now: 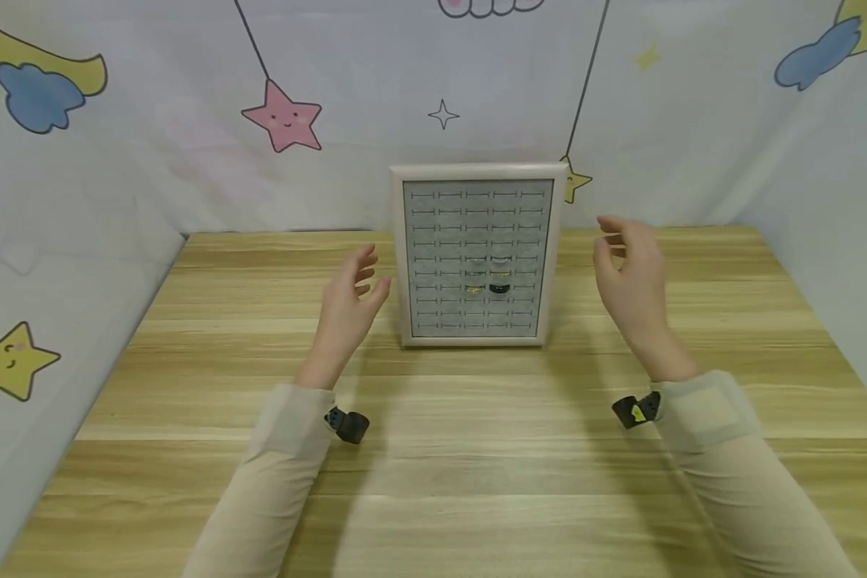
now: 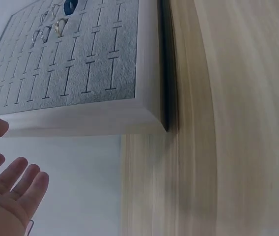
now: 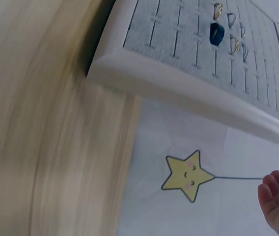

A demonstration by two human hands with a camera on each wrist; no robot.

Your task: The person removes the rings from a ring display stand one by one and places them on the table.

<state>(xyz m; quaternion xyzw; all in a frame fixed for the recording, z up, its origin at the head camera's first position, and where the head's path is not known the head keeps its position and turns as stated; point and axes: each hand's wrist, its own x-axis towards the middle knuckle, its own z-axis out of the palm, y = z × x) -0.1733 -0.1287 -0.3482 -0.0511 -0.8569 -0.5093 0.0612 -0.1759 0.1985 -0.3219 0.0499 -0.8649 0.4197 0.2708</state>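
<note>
Head view: the frame (image 1: 475, 171) stands at twelve o'clock, the left hand (image 1: 347, 303) near it at nine, the right hand (image 1: 632, 277) at three, fingers loosely bent, holding nothing. A careless knock could tip it or loosen its rings (image 1: 499, 288).

I have before me a bench (image 1: 470, 457) with a wood-grain top, light and darker bands running from side to side. Directly on it, toward the far edge, a white-framed ring display (image 1: 473, 342) stands facing me.
</note>
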